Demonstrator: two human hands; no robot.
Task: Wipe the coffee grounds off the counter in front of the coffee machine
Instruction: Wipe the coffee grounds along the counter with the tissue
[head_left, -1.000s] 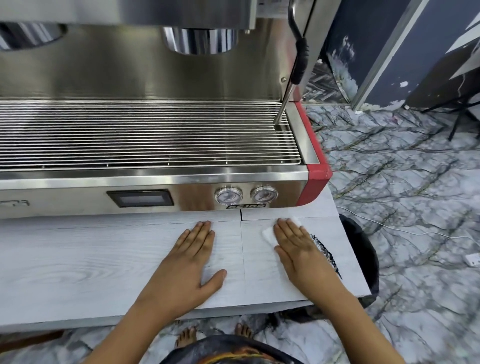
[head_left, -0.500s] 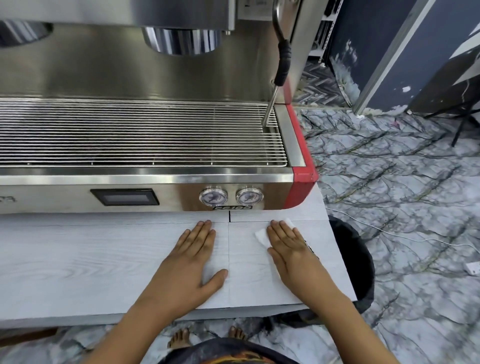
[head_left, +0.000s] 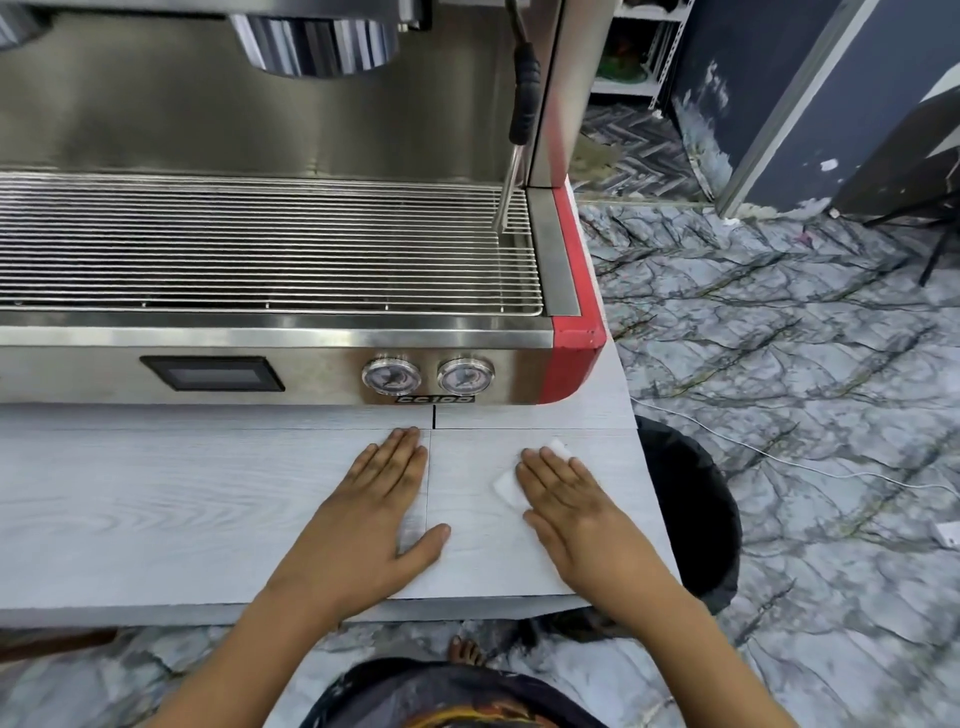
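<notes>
On the worktop (head_left: 208, 519) by the coffee machine (head_left: 260, 353), right hand (head_left: 576, 514) fingers flat, pressing a soft, light tissue (head_left: 506, 486); left hand (head_left: 363, 525) flat, empty; best pinned w/ palm.

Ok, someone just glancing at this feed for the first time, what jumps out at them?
The steel coffee machine fills the upper left, with a wide wire drip grate and a bright red corner at its right end. Below it, two hands lie flat on the pale wood-grain counter: the left hand bare, the right hand pressing a white wipe near the counter's right edge.
</notes>
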